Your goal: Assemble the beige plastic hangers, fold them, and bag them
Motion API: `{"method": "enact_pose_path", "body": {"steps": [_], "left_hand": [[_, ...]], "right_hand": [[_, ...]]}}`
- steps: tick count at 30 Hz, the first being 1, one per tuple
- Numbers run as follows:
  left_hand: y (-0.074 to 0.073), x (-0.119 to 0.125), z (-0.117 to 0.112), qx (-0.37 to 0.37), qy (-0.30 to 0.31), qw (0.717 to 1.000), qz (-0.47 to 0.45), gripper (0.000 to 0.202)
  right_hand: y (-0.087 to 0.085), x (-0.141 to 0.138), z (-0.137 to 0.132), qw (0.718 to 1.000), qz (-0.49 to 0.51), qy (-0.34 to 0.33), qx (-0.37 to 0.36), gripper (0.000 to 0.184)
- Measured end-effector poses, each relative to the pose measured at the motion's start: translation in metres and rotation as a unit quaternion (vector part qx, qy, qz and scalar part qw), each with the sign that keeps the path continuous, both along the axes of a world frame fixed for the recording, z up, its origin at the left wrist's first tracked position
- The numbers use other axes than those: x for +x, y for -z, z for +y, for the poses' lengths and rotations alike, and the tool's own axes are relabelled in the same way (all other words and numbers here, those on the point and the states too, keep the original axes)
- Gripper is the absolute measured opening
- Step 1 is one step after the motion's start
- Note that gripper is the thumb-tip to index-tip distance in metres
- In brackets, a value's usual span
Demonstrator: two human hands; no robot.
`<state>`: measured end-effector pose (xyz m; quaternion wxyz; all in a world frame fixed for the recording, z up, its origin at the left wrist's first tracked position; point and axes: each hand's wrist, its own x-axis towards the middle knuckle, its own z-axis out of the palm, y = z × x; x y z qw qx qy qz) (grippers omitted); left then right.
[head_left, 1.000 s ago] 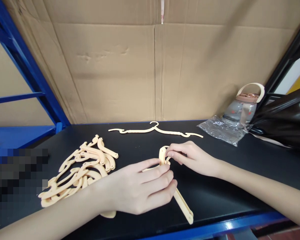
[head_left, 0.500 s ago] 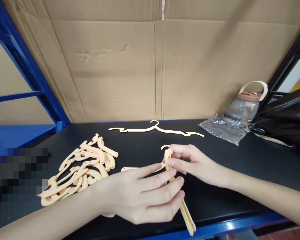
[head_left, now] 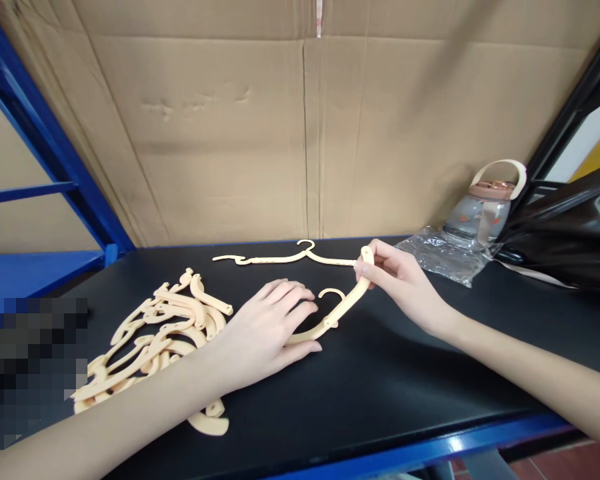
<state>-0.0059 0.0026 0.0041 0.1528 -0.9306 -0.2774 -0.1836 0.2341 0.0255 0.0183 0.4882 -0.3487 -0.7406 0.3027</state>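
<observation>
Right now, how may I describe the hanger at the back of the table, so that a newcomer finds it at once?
From the cardboard wall, look down to the far edge of the black table. There lies a pale hanger, its two arms spread sideways. The right hand, hiding one end, holds a different piece; this hanger lies on the table, apart from the jumbled heap.

Near the far right corner of the black desk stands a see-through bottle with a brownish-pink lid and a cream carrying handle, a crumpled clear plastic bag lying just in front of it. Toward the right edge rests something shiny and black. Brown cardboard rises behind the far edge, and a blue metal frame stands by the far left corner
</observation>
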Motion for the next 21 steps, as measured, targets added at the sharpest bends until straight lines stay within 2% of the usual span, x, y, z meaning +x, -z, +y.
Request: {"method": "enact_pose_path", "body": {"steps": [5,11,14,17,19,21], "left_hand": [[0.000,0.001,0.000,-0.131,-0.022,0.991,-0.034,0.011],[-0.006,-0.004,0.002,-0.236,-0.105,0.957,-0.135,0.007],[-0.008,-0.008,0.006,-0.339,-0.108,0.908,-0.221,0.014],[-0.010,-0.009,0.011,-0.456,-0.080,0.828,-0.317,0.020],[-0.010,-0.008,0.013,-0.508,-0.072,0.780,-0.357,0.025],[-0.009,-0.008,0.016,-0.536,-0.063,0.752,-0.377,0.028]], "right_hand": [[-0.002,0.000,-0.006,0.998,-0.011,0.036,0.043,0.023],[-0.002,-0.002,-0.010,0.999,0.003,0.005,0.037,0.022],[0.001,-0.003,-0.012,0.998,-0.007,0.012,0.061,0.022],[0.002,-0.004,-0.013,0.993,-0.039,0.036,0.109,0.017],[0.002,-0.005,-0.014,0.985,-0.065,0.040,0.152,0.016],[0.002,-0.006,-0.014,0.975,-0.103,0.030,0.196,0.017]]}}
